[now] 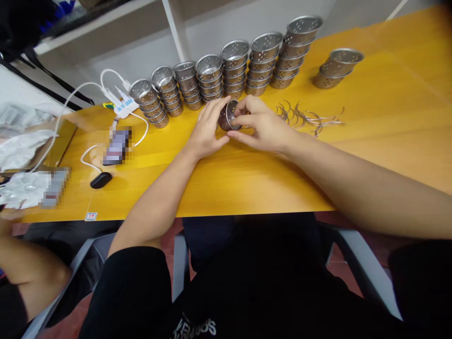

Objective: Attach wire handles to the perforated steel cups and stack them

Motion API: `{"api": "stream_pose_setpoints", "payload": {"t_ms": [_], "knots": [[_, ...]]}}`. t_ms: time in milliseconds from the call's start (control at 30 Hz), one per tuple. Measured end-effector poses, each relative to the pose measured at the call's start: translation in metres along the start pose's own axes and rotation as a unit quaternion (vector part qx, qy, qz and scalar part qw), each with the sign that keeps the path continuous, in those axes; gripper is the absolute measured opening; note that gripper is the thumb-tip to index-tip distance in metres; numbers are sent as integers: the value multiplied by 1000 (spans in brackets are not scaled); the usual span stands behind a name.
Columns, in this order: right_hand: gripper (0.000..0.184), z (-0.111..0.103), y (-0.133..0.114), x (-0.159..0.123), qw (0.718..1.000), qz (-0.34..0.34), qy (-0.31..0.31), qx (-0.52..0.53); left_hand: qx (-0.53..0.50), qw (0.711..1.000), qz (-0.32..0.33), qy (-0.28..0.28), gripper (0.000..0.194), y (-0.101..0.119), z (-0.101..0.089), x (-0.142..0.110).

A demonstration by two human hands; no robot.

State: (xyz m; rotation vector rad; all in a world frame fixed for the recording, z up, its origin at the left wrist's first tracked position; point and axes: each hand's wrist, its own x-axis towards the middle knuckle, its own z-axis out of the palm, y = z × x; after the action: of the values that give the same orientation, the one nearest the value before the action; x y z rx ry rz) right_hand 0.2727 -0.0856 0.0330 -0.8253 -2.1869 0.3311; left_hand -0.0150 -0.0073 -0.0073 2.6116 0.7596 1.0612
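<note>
The small, dark metal cup with punched holes (pixel 226 117) is tipped on its side between the hands, nearer the yellow wooden tabletop's (pixel 226 188) far edge than its near edge. From the left, crumpled clear plastic packaging (pixel 21 190) covers the left end; a black oval case (pixel 101 180) lies towards the near edge, a dark phone-like device (pixel 116 149) beyond it, and a white power strip (pixel 126 106) near the far edge. Seven stacks of silver perforated cups (pixel 210 73) line that edge, crowding the space behind the hands. Loose, thin curved metal pieces (pixel 298 113) lie right of them; a two-cup silver stack (pixel 334 70) stands beyond. The left hand (pixel 206 131) grips the cup's left side, fingers above, thumb below. The right hand's (pixel 263 125) bent fingers reach its mouth; whether they pinch anything is unclear.
</note>
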Motion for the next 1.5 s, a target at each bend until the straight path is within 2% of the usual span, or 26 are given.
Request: {"api": "stream_pose_setpoints", "payload": {"t_ms": [167, 367, 500, 600, 700, 900, 1133, 1300, 1433, 1500], "knots": [[48, -6, 0, 0, 1000, -5, -23, 20, -3, 999, 29, 13, 107, 4, 0, 0], [57, -6, 12, -3, 997, 44, 17, 54, -4, 999, 33, 14, 92, -2, -1, 0], [73, -8, 12, -2, 996, 62, 7, 65, -1, 1000, 10, -9, 85, 4, -6, 2], [83, -11, 6, 0, 994, 82, -5, 68, 8, 1000, -17, -23, 85, 14, -11, 3], [88, -15, 0, 2, 992, 106, -14, 70, 5, 999, -33, -14, 86, 20, -12, 4], [98, -18, -10, 3, 989, 123, -19, 81, -5, 999, -36, -25, 104, 12, -9, 5], [82, -14, -7, 2, 992, 109, 11, 66, -5, 1000, -23, -14, 111, 7, -10, 6], [79, -15, 1, 3, 992, 93, 36, 77, 14, 999, -44, -4, 111, 2, -16, 4], [58, -20, 2, 2, 988, 68, 28, 136, 12, 999, -45, 13, 112, -1, -19, 2], [52, -21, 1, 1, 986, 53, 29, 158, 8, 998, -53, 24, 110, -3, -20, 3]]}}
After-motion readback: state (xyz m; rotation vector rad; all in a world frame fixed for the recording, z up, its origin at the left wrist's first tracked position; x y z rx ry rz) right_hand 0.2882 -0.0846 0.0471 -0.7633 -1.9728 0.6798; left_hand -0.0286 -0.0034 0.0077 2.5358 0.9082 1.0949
